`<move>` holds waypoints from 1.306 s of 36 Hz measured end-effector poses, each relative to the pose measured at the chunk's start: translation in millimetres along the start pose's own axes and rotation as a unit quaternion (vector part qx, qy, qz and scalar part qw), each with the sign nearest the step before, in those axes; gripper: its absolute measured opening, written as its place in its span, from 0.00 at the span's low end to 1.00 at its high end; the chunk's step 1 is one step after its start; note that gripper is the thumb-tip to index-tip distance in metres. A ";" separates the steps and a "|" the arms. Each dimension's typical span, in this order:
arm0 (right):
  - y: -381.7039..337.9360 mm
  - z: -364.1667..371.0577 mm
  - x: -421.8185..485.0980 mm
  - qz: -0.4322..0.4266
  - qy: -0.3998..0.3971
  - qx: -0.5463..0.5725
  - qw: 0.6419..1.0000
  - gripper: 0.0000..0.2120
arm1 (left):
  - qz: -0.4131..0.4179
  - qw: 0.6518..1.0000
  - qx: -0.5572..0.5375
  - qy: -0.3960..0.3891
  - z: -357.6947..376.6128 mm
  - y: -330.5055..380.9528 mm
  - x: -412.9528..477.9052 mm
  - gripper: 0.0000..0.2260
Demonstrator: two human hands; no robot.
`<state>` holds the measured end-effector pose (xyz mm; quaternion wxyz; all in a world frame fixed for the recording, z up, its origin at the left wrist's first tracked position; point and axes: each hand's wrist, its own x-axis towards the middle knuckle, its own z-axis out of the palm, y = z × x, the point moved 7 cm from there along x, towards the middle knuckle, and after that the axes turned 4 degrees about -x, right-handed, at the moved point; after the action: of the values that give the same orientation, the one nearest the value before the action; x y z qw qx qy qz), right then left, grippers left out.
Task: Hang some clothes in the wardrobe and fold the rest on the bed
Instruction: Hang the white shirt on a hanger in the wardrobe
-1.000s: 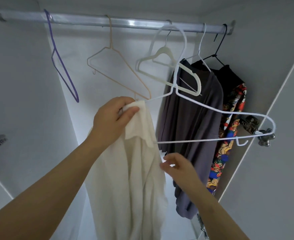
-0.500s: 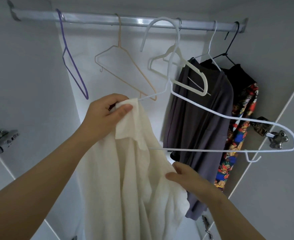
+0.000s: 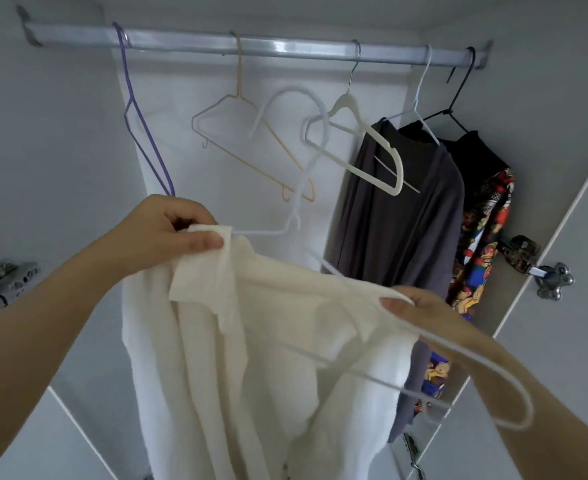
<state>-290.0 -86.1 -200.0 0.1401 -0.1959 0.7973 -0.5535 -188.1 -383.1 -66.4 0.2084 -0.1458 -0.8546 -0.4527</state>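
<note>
A cream shirt (image 3: 251, 358) hangs in front of me inside the open wardrobe. My left hand (image 3: 171, 230) pinches its collar together with one arm of a white wire hanger (image 3: 296, 206), whose hook points up below the rail. My right hand (image 3: 420, 306) grips the shirt's other shoulder edge, stretched over the hanger's right arm. The hanger's right end sticks out past the cloth at the lower right. The hanger is off the metal rail (image 3: 251, 45).
On the rail hang a purple hanger (image 3: 140, 116), a peach hanger (image 3: 240, 133), a cream plastic hanger (image 3: 358, 140), a grey garment (image 3: 400, 220) and a dark patterned garment (image 3: 483, 220). The wardrobe door (image 3: 569, 237) with a hinge stands at right.
The hanger has come down from near the rail. My right hand rose from the shirt's lower front to its right shoulder and pulled the cloth over the hanger's right arm.
</note>
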 end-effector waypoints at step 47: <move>-77.5 14.8 -5.8 -0.175 0.088 -0.307 0.932 0.16 | 0.051 0.975 -0.121 0.181 -1.9 7.1 -4.7 0.19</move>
<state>-266.2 -119.7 -132.5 -0.0962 -0.3162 0.8904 -0.3128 -180.4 -381.1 -62.7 0.3632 -0.1290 -0.7330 -0.5606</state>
